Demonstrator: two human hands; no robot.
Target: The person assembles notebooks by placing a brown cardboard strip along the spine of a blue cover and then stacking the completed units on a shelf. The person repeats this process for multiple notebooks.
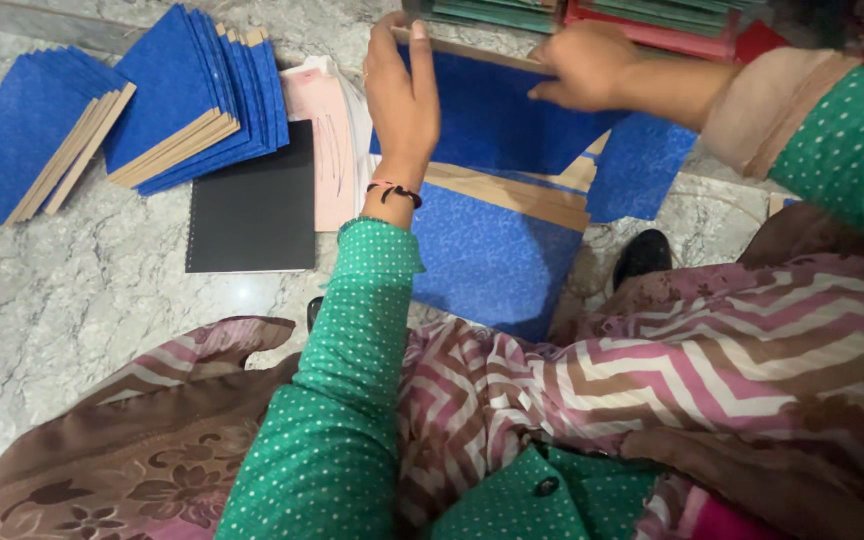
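Observation:
My left hand (402, 100) grips the left edge of a blue cloth-covered board (497, 120) held upright in front of me. On the board's top right edge my right hand (582, 62) pinches it. Below it lies a stack of more blue boards (497, 265) with tan cardboard edges showing. A blue piece (642, 165) pokes out under my right forearm. A red thread band circles my left wrist.
Two fanned piles of blue covers (37, 135) (202, 100) lie on the marble floor at the left. A black spiral notebook (254, 205) and pink paper sheets (320, 150) sit beside them. Stacked green and red books (652, 20) line the top. My patterned clothing fills the foreground.

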